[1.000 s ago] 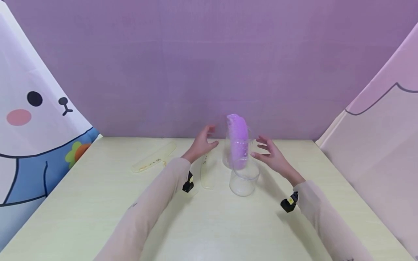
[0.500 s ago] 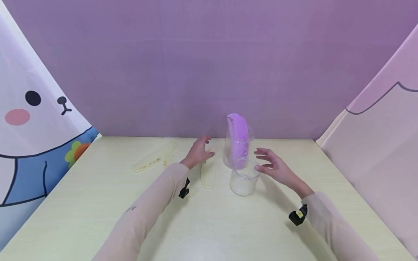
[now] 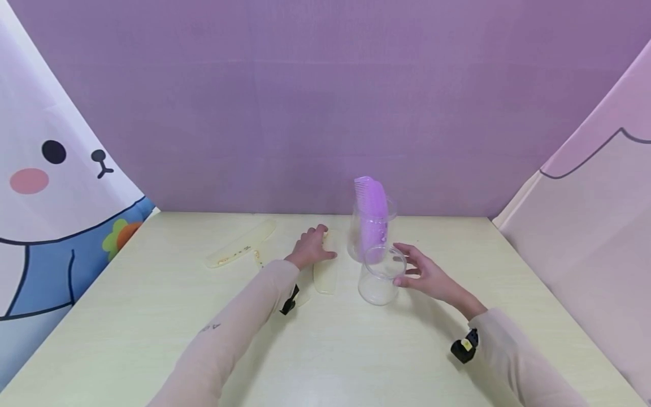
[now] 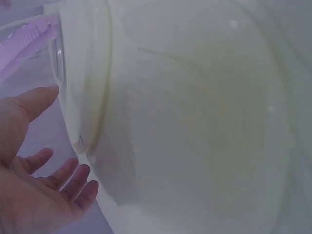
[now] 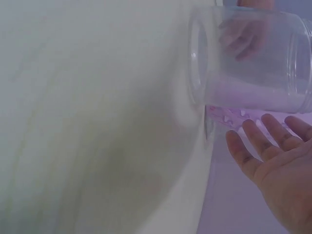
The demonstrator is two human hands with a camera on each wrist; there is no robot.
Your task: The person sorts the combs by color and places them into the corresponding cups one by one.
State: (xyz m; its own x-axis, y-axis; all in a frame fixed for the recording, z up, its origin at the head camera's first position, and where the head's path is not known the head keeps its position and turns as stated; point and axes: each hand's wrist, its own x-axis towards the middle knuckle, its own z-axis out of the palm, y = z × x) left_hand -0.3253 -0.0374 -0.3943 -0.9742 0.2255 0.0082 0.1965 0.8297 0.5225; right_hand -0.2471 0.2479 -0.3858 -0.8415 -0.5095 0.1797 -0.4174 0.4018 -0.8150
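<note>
Writing: only small dark marks on the far comb (image 3: pixel 241 245) and near comb (image 3: pixel 324 270), too small to read.
Left hand (image 3: pixel 311 249): palm down, fingers relaxed and resting on the near comb's far end, not gripping.
Right hand (image 3: pixel 424 273): open, fingers spread, fingertips at the empty jar (image 3: pixel 381 276).
Purple comb (image 3: pixel 372 217): upright in the rear jar (image 3: pixel 370 230).
Surface (image 3: pixel 152 316): pale yellow, carrying all of these.

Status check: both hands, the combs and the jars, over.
Left hand open, resting on the pale comb. Right hand open beside the empty jar, contact unclear. Purple comb stands in the rear jar. Nothing blocking.
</note>
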